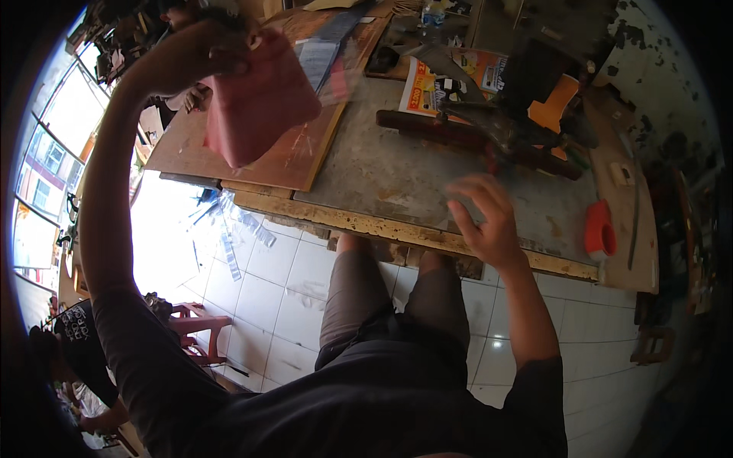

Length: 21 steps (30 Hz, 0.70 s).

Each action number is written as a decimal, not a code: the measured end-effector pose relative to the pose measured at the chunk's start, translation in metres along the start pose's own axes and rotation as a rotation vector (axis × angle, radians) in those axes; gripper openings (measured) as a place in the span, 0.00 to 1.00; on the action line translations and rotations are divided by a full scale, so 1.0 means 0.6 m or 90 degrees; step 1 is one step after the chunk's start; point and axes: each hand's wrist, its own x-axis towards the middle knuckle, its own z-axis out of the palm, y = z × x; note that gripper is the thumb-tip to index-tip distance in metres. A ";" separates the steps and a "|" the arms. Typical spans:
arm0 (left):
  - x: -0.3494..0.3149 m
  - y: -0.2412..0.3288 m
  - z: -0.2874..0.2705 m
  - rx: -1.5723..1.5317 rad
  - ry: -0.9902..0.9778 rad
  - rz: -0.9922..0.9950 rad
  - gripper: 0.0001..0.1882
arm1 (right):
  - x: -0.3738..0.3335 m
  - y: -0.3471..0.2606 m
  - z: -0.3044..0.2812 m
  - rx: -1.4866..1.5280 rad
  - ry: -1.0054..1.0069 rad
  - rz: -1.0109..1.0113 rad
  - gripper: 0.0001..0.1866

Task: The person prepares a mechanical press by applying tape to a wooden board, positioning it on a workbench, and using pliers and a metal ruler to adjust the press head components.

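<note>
A flat pinkish-red piece [259,99], soft-looking like cloth or leather, hangs at the upper left over the worktable [374,179]. My left hand [220,53] is raised and closed on its upper left edge, with the arm stretched far out. Over the table's front edge, my right hand [490,221] is open, its fingers curved and apart with nothing between them. Beyond its fingertips stands a dark metal device [496,126] on a long dark base; its exact kind cannot be made out. Motion smears the red piece's right side.
A brown board [305,164] covers the table's left part. Printed orange-and-white sheets [420,85] lie behind the device, and a red ring-shaped object [600,229] sits at the right. A pink stool [200,328] and another person [80,343] are at lower left; somebody else's hand [192,99] shows beyond the board.
</note>
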 end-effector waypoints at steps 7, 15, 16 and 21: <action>0.074 0.256 -0.166 -0.196 -0.205 -0.121 0.23 | 0.208 -0.136 0.019 0.126 0.231 -0.112 0.34; 0.085 0.248 0.041 -0.420 0.211 0.038 0.19 | 0.146 -0.183 -0.095 -0.059 0.126 -0.183 0.17; 0.088 0.265 0.053 -0.495 0.222 0.024 0.20 | 0.137 -0.180 -0.110 -0.045 0.111 -0.164 0.19; 0.108 0.330 0.122 -0.947 0.300 -0.015 0.24 | 0.094 -0.206 -0.069 -0.217 0.123 -0.170 0.35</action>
